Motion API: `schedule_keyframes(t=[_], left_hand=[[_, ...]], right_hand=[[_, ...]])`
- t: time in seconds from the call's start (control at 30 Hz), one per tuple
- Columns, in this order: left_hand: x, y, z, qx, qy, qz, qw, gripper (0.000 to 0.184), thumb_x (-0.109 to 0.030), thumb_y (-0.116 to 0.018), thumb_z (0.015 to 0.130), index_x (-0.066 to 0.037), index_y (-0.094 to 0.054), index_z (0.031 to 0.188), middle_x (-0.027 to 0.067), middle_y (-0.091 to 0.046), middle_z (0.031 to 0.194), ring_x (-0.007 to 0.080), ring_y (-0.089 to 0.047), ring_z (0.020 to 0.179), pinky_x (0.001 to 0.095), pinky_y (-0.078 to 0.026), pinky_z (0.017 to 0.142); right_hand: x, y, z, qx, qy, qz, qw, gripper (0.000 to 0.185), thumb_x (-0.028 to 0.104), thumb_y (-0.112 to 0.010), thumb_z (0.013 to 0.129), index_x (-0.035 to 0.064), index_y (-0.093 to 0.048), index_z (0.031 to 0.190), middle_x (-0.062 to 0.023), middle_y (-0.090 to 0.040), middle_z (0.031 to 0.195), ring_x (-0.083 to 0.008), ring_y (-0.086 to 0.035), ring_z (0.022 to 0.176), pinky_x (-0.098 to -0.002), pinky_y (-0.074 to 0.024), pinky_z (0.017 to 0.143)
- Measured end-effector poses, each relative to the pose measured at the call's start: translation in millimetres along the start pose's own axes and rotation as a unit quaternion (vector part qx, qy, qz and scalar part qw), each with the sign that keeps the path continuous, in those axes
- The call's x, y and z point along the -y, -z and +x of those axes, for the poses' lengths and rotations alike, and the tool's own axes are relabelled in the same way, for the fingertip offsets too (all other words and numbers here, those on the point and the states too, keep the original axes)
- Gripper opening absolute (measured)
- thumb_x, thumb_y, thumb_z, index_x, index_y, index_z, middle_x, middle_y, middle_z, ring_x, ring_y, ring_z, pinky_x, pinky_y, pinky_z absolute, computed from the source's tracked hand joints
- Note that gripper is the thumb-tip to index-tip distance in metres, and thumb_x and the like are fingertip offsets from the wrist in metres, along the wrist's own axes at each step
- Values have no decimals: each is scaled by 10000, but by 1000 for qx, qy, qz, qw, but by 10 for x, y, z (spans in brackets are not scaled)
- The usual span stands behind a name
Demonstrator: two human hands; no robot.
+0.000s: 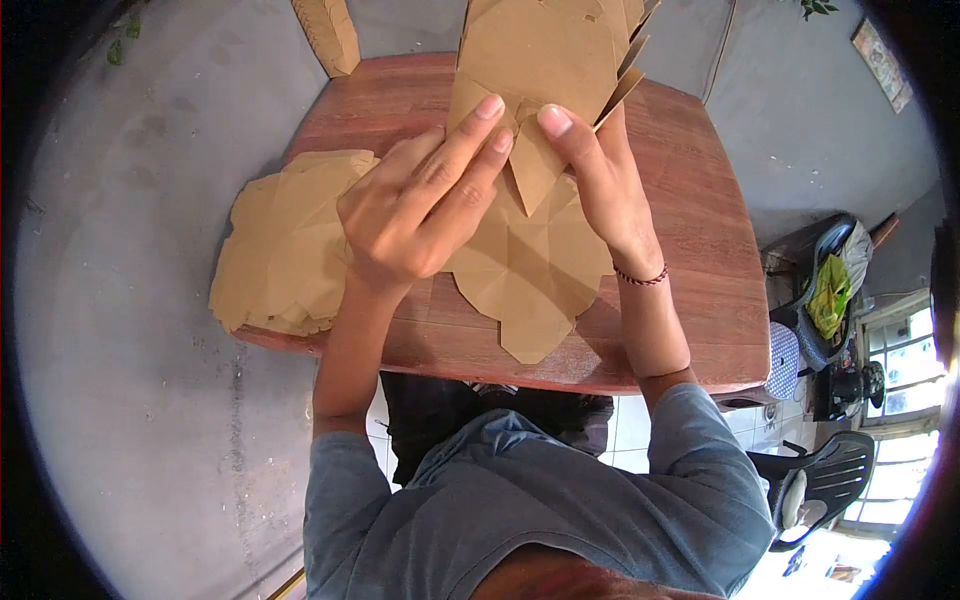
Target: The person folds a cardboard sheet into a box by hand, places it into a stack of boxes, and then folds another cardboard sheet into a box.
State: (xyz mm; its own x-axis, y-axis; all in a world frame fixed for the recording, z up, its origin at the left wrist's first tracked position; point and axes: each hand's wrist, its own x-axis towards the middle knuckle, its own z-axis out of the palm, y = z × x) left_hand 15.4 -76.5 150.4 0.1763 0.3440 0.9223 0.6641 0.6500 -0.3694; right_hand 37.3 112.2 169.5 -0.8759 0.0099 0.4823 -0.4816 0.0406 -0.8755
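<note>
A partly folded brown cardboard box (545, 50) is held up over the far side of the table, with a pointed flap (535, 175) hanging towards me. My left hand (425, 200) has its fingertips against the left side of that flap, fingers close together. With its thumb on the front of the cardboard and its other fingers mostly hidden behind, my right hand (605, 180) grips the box from the right. Loose cardboard edges stick out at the box's right side. Below both hands lies a flat, creased cardboard sheet (530, 290) with rounded edges and a tab.
A stack of flat cardboard sheets (285, 245) rests on the left of the wooden table (690, 220). Another cardboard piece (330, 35) stands at the far left corner. Grey walls close in behind and left. A dark plastic chair (830, 480) stands to the right.
</note>
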Motion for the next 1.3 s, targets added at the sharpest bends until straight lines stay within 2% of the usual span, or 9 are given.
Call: schedule_keyframes(t=[0.17, 0.23, 0.43, 0.57, 0.83, 0.97, 1.07, 1.13, 1.3], left_hand=[[-117, 98, -14, 41, 67, -45, 996, 355, -160, -781, 712, -79, -788, 1058, 106, -739, 1202, 196, -662, 787, 303, -573, 718], [-196, 128, -13, 60, 121, -65, 989, 477, -302, -833, 727, -81, -763, 1144, 163, -691, 1292, 241, -655, 907, 339, -546, 820], [-295, -4, -184, 17, 137, -19, 990, 679, -485, -845, 754, -66, -696, 1266, 255, -574, 1422, 294, -621, 1057, 339, -481, 900], [-299, -56, -306, 9, 133, -3, 991, 737, -357, -936, 661, -59, -690, 1289, 307, -529, 1450, 336, -611, 1066, 384, -455, 902], [-344, -49, -401, -47, 165, -75, 982, 750, -191, -963, 634, -53, -645, 1299, 180, -561, 1322, 329, -592, 1160, 416, -555, 908], [-393, -69, -409, -72, 197, -106, 972, 729, -186, -962, 641, -46, -637, 1279, 179, -551, 1330, 340, -566, 1223, 406, -565, 908], [-410, -82, -411, -35, 241, -91, 966, 735, -170, -952, 649, -36, -631, 1296, 167, -551, 1340, 324, -543, 1238, 417, -548, 939], [-373, -113, -409, -60, 209, -56, 974, 638, -298, -920, 673, -55, -699, 1221, 98, -602, 1311, 288, -554, 1102, 384, -456, 894], [-417, -15, -397, -19, 210, -37, 977, 638, -295, -912, 672, -57, -707, 1228, 71, -617, 1299, 279, -552, 1081, 375, -454, 884]], right_hand=[[-47, 2, 11, 56, -9, 53, 997, 699, 303, -709, 952, -111, -326, 1366, -206, -564, 1257, -223, -608, 1123, -342, -521, 957], [-79, -80, -17, 41, 7, 77, 996, 699, 305, -706, 955, -100, -323, 1376, -204, -557, 1269, -228, -596, 1146, -348, -518, 967], [-211, -118, -38, 25, 32, 56, 998, 742, 316, -723, 949, -86, -292, 1399, -205, -540, 1311, -243, -565, 1208, -365, -511, 994], [-185, -184, -68, 16, 42, 90, 995, 745, 269, -759, 926, -79, -299, 1398, -202, -548, 1312, -240, -582, 1188, -359, -523, 981], [-195, -255, -58, 16, 16, 144, 989, 716, 199, -767, 901, -65, -320, 1394, -191, -582, 1268, -227, -616, 1138, -345, -539, 954], [-184, -252, -50, 22, 26, 125, 992, 728, 184, -771, 886, -65, -319, 1399, -192, -582, 1270, -239, -622, 1139, -351, -542, 950], [-221, -238, -57, 33, -6, 129, 991, 740, 189, -767, 887, -62, -305, 1408, -194, -565, 1294, -237, -603, 1165, -362, -531, 967], [-227, -260, -74, 29, -3, 132, 991, 754, 216, -768, 892, -69, -296, 1407, -200, -549, 1302, -239, -589, 1176, -364, -522, 978], [-369, -325, -112, 2, 13, 122, 992, 820, 348, -767, 902, -88, -274, 1391, -221, -491, 1328, -240, -558, 1184, -362, -500, 997]])
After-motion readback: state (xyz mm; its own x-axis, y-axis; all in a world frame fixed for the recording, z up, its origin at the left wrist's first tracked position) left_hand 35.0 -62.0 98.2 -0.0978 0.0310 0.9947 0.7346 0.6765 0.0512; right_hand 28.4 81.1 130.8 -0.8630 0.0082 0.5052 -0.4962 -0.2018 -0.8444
